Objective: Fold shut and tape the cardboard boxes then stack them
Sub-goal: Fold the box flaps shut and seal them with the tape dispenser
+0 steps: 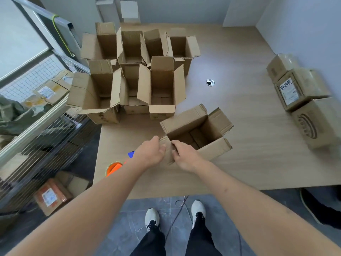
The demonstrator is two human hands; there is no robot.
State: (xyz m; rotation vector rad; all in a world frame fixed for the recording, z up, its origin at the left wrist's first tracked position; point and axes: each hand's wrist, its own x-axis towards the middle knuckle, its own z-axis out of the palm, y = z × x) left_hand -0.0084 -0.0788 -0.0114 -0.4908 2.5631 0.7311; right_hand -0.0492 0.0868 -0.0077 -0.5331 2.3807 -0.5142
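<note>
Open box (198, 132) stands upright on table (239, 111), near front edge, four flaps raised. Left hand (150, 155) and right hand (186, 156) both grasp near flap (167, 146), fingers curled over its edge. Cluster of open boxes (132, 74) behind, at left. Closed boxes (302, 97) at right edge. Orange tape dispenser (113, 168) beside left forearm.

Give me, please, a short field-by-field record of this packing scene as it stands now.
surface: wooden table
box in work: open box near the front edge, flaps up
left hand: grips the near flap
right hand: grips the same flap
waiting: cluster of open boxes at the far left
finished: closed boxes at the right edge
tape: orange tape dispenser, partly hidden under the left forearm
</note>
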